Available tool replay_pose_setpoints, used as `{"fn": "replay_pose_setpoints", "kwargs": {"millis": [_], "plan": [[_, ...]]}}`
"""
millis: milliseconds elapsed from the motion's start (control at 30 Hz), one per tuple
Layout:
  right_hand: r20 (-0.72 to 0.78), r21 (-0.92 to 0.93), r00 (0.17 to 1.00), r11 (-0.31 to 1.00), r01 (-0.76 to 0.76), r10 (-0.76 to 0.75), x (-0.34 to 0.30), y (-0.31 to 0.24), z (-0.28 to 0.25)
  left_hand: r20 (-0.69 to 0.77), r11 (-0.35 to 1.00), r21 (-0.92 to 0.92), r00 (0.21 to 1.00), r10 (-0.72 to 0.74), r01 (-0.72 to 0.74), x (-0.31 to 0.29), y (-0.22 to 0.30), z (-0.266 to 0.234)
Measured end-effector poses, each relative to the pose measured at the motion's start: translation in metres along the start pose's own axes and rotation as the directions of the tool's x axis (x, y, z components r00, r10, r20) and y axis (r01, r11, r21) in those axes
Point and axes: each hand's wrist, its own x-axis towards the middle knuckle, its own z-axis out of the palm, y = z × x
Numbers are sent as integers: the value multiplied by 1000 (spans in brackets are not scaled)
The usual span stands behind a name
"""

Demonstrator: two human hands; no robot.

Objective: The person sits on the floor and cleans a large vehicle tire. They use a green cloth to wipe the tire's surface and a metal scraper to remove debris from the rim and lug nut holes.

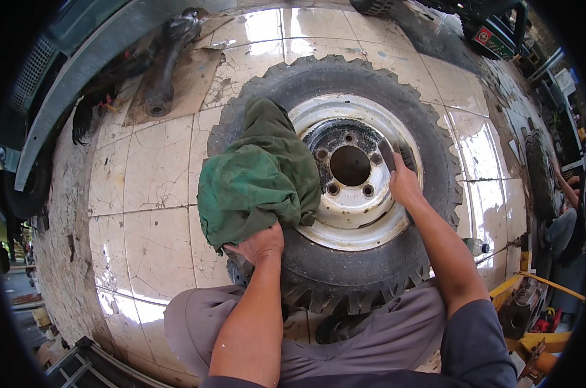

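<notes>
A large knobby tire [332, 278] lies flat in front of my knees. Its pale metal wheel rim [354, 239] has worn, dirty paint, several bolt holes and a round centre opening. My right hand [404, 184] is closed on what looks like a wire brush [388, 155], with a flat back and dark bristles against the right inner side of the rim. A crumpled green cloth [260, 171] covers the tire's left side and part of the rim. At the cloth's near edge, my left hand [257, 244] grips it, fingers partly hidden underneath.
Cracked cream floor tiles [157, 168] surround the tire. A rusty metal part [167, 77] lies on cardboard at the far left, beside a vehicle's grey bumper [66, 97]. At right are a bottle [476, 246], a yellow metal frame [510, 284] and another person [568, 207].
</notes>
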Motion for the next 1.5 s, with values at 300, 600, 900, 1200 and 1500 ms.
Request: {"fn": "replay_pose_setpoints", "kwargs": {"millis": [300,600,900,1200,1500], "plan": [[25,-39,1000,999,-14,15,2,-4,3,82,999,35,997,-13,10,1,1,-7],[53,-54,997,997,-53,56,6,-10,0,4,1000,26,1000,5,-5,0,2,-6],[84,-46,996,998,-39,43,9,-7,-5,-89,1000,-9,996,25,-26,0,-1,1],[53,-107,998,994,-23,29,15,-10,-2,-61,999,18,997,47,-46,0,0,3],[95,-126,994,991,-47,59,19,-16,-11,-66,999,-1,997,39,-39,0,0,3]]}}
